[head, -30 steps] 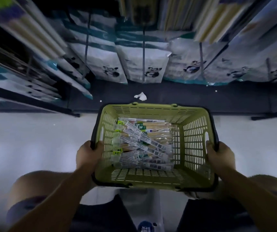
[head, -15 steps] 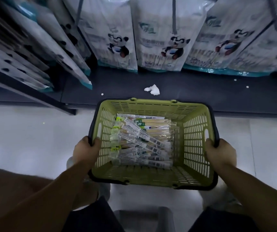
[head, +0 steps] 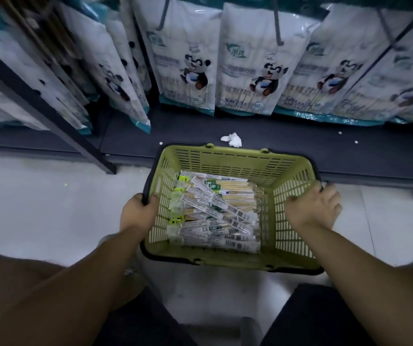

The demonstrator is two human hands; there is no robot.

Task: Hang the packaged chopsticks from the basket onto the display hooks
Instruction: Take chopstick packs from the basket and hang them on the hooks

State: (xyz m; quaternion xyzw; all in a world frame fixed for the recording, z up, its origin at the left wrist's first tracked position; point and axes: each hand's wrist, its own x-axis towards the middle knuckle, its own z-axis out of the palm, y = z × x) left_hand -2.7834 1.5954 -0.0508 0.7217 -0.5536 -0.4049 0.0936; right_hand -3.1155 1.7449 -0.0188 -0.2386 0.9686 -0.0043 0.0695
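Left hand (head: pixel 139 213) grips the basket (head: pixel 227 260) rim at frame centre; packs (head: pixel 215 216) lie heaped inside, none yet hung. Right hand (head: pixel 312 208), fingers spread, apparently holds nothing, resting at the right rim. Next: pick one pack and raise it to a hook (head: pixel 277 23), upper frame.

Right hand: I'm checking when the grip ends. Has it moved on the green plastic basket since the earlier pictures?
Yes. The right hand has let go of the green plastic basket's right rim; its fingers now spread loosely over it.
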